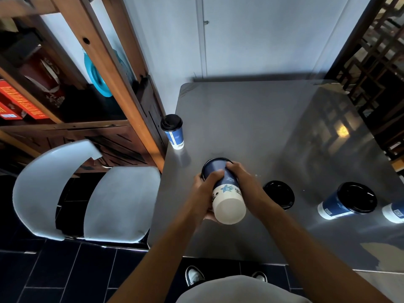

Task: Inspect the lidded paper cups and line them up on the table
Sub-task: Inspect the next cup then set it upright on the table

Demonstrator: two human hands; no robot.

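Both hands hold one blue and white paper cup [227, 193] above the grey table [262, 127], tipped so its white bottom faces me and its black lid points away. My left hand [204, 189] grips its left side; my right hand [244, 182] grips its right side. Another lidded cup [173, 133] stands upright at the table's left edge. To the right stand a cup seen from above by its black lid [279, 194], a further lidded cup [347, 202], and a cup cut off by the frame edge [394, 212].
A white chair [87, 193] stands left of the table. A wooden shelf unit [65, 84] with red boxes rises at the far left. A wall runs behind the table, a dark lattice screen [371, 62] at the right. My shoes [194, 275] show below the near edge.
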